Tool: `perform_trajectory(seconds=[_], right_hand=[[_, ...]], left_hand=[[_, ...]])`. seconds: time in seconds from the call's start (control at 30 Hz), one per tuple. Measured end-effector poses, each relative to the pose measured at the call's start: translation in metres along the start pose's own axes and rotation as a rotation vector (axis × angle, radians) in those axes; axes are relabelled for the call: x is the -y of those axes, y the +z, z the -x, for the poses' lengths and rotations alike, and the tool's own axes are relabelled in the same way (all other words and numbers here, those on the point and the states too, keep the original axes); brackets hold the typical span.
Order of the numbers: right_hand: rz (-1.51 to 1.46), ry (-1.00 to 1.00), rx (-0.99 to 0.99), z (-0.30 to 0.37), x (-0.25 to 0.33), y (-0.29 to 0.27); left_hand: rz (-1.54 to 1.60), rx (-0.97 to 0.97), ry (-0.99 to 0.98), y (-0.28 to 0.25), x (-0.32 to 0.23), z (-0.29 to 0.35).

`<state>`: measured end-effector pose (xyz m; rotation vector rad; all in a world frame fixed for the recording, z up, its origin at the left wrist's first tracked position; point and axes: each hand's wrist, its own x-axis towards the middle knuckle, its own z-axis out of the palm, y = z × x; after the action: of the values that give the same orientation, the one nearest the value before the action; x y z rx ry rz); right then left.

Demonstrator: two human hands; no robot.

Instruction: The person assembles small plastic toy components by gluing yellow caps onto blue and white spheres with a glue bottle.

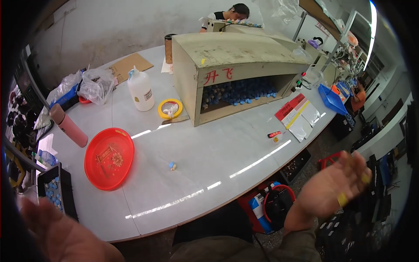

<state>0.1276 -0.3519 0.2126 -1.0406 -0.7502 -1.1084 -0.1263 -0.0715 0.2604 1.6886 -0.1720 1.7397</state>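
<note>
My right hand (pixel 331 187) is raised past the table's front right edge, palm showing and fingers stretched out, somewhat blurred; bits of yellow tape are wrapped on it. My left hand (pixel 65 233) hovers at the lower left, its palm spread and its fingertips smeared, with nothing seen in it. A black bin (pixel 72 205) of small blue pieces (pixel 53 192) stands nearest to it. Alone on the grey tabletop (pixel 161 192) lies one small blue and beige piece (pixel 173 166), apart from both hands. A round red tray (pixel 125 174) with a gold pattern rests to its left.
A cream metal box (pixel 187 83), open in front, holds many blue pieces (pixel 248 91). Around it are a white bottle (pixel 142 94), yellow tape roll (pixel 162 111), pink flask (pixel 70 126), red and white papers (pixel 294 109) and blue tray (pixel 331 99). Another person (pixel 238 12) sits behind.
</note>
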Motion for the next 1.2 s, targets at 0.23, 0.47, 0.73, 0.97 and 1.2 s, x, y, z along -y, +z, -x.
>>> perform_trajectory(seconds=[0.23,0.47,0.73,0.97,1.2], right_hand=[[0.801,0.709,0.23,0.14,-0.223,-0.108],[0.951,0.725,0.392,0.142,-0.267,-0.139],[0.979,0.656,0.437,0.141,-0.236,-0.1],[0.255,0.831,0.522,0.154,-0.132,-0.011],[-0.153,0.937,1.106,0.197,-0.062,0.086]], left_hand=[[-0.333,0.599,-1.062,0.007,0.164,0.163],[-0.498,0.945,-1.016,0.057,0.186,0.171],[-0.533,0.913,-0.802,0.052,0.201,0.192],[0.25,0.556,-1.57,0.034,0.193,0.171],[0.426,0.637,-1.744,0.021,0.203,0.182]])
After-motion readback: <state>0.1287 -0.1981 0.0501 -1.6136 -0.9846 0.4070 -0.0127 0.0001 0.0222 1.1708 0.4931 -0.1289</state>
